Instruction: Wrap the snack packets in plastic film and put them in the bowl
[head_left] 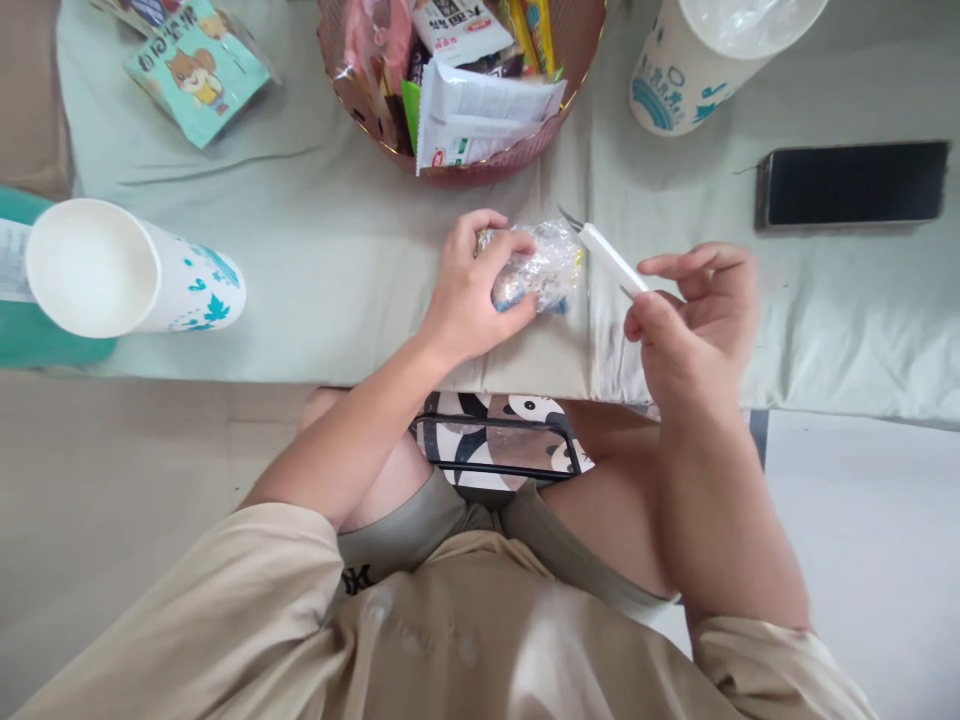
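Observation:
My left hand (480,290) is closed around a crinkled clear plastic package (551,255) with bits of blue and yellow, holding it on the cloth near the table's front edge. What lies inside the wrap cannot be made out. To its right, my right hand (697,310) pinches a slim white tool (615,258) with a thin, pointed metal tip; its exact kind is unclear. That tip reaches the upper right edge of the package, and whether they touch is hard to see.
A pink basket (480,172) of packaged snacks stands behind my hands. Paper cups stand at left (202,290) and upper right (667,90). A phone (855,185) lies at right, and a green snack packet (199,75) at upper left. A panda-patterned item (495,440) rests between my legs.

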